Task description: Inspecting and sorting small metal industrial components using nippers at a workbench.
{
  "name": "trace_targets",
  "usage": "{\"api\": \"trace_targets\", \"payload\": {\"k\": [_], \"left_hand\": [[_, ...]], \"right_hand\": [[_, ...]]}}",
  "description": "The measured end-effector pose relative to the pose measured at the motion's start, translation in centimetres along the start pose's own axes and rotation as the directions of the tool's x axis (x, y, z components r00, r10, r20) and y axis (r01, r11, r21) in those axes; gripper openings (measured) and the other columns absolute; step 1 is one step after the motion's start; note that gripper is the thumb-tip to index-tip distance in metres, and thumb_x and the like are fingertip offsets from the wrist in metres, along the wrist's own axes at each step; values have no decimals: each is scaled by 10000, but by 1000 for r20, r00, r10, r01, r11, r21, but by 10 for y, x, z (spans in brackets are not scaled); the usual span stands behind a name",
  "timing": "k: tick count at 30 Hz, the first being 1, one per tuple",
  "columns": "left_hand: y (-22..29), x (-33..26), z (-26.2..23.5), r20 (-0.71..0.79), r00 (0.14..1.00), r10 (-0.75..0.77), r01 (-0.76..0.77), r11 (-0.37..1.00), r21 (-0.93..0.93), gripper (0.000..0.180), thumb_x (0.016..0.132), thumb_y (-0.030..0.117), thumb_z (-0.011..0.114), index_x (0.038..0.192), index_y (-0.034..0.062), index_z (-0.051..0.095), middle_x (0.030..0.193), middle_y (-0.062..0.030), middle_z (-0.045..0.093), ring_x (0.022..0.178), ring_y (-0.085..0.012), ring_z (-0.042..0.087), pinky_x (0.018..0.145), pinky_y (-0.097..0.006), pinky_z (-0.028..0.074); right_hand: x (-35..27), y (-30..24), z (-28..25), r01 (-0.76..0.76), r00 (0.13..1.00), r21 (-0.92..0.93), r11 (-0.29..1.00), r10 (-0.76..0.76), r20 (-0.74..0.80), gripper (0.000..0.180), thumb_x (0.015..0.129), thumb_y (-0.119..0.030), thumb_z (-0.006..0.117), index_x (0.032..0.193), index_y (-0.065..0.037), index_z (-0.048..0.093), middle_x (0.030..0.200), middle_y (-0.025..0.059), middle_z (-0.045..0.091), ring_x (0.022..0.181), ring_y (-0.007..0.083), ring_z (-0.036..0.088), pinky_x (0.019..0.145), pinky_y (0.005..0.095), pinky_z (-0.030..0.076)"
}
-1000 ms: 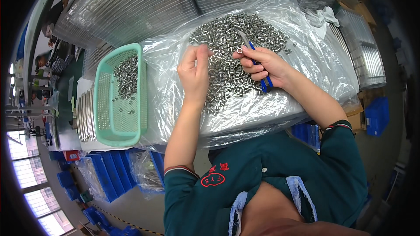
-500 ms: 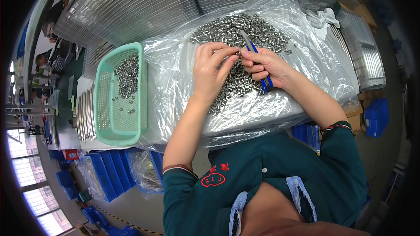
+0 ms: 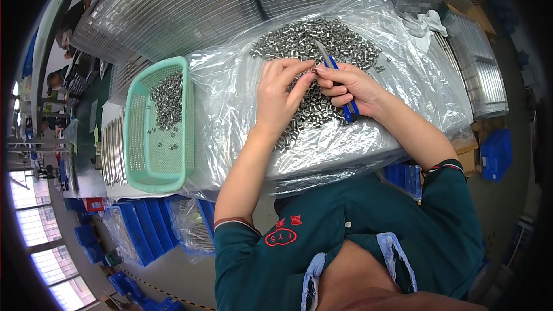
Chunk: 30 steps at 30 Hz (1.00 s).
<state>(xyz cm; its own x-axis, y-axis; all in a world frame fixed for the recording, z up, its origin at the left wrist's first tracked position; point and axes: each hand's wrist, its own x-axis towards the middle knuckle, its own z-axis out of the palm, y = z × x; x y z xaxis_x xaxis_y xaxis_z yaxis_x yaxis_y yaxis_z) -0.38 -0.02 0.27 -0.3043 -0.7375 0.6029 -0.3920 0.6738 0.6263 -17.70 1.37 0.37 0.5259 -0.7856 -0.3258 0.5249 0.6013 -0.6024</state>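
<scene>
Both hands meet over a heap of small metal sleeves [image 3: 322, 63] spread on a clear plastic sheet [image 3: 242, 109] that covers the desk [image 3: 403, 144]. The left hand [image 3: 279, 95] has its fingers drawn together, thumb and forefinger pinching 1 small metal piece [image 3: 314, 71] at the point where the 2 hands touch; the piece is too small to tell more about it. The right hand [image 3: 348, 86] is closed around a blue-handled tool [image 3: 337, 83], whose grey tip points up and away over the heap while the blue handle runs down through the fist. To the left of the sheet, just beside it, stands a mint-green plastic basket [image 3: 135, 138] with a thinner scatter of the same sleeves lying in its upper half. Stacks of wire racks [image 3: 184, 6] lie beyond the heap, and blue bins [image 3: 141, 230] sit below the desk edge.
</scene>
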Motion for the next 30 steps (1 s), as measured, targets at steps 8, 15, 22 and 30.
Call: {"api": "trace_targets", "payload": {"k": [8,15,22,30], "left_hand": [[-1,0,1,-25,1000,11,-11,1000,7,181,739,126,661,916,93,663,838,-56,596,793,-202,531,691,-294,431],[-3,-1,-6,-115,977,-181,184,983,18,155,738,141,662,881,81,659,823,-58,634,774,-199,558,703,-301,432],[-7,0,-5,-149,986,-79,105,979,176,134,738,176,662,848,100,661,804,-23,635,786,-183,557,736,-291,396],[-1,2,-10,-116,985,129,-61,882,467,146,723,173,679,861,131,654,801,12,622,828,-153,553,889,-366,316]], "right_hand": [[-2,0,2,35,998,-133,990,-41,-39,191,895,-241,499,912,-51,508,683,-42,466,473,-25,339,350,111,255],[-16,-14,12,357,882,-627,692,-471,-18,338,918,-318,418,1111,-57,511,769,9,532,555,46,431,480,175,372],[-10,-3,9,247,631,-918,-309,-667,395,219,835,-242,544,1013,-129,603,842,43,597,761,209,589,616,305,470],[-11,-2,9,194,636,-905,-378,-654,410,194,818,-236,563,978,-145,625,770,28,584,700,198,586,572,300,462]]}}
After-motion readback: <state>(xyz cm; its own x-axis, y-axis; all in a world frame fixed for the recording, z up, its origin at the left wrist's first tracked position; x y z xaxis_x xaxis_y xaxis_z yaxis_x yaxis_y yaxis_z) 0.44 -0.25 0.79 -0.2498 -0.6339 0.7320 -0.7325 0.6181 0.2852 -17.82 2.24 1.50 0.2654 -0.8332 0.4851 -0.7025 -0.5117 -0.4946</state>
